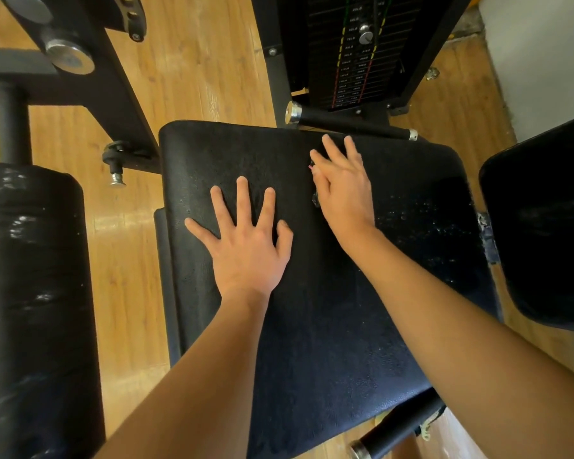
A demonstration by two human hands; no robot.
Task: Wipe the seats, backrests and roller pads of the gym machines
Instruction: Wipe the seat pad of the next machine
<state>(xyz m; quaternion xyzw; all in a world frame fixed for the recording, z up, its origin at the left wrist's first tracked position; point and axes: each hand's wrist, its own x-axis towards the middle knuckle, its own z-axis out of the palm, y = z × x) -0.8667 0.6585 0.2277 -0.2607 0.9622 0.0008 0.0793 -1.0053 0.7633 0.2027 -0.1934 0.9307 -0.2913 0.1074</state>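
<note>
A black padded seat (312, 326) fills the middle of the head view. My left hand (246, 243) lies flat on its left half with the fingers spread. My right hand (342, 190) lies on the far middle of the seat with straight fingers pointing away from me. A small pink bit (311, 166) and a small grey bit (314, 198) peek out at its left edge. Whether a dark cloth sits under that hand I cannot tell. Pale specks or droplets (428, 223) dot the seat to the right of my right hand.
A black roller pad (30, 293) stands at the left. A black backrest pad (544, 226) is at the right edge. Beyond the seat are a black handle bar (352, 122) and the weight stack (355, 54). Black frame beams (120, 94) cross the wooden floor (196, 61).
</note>
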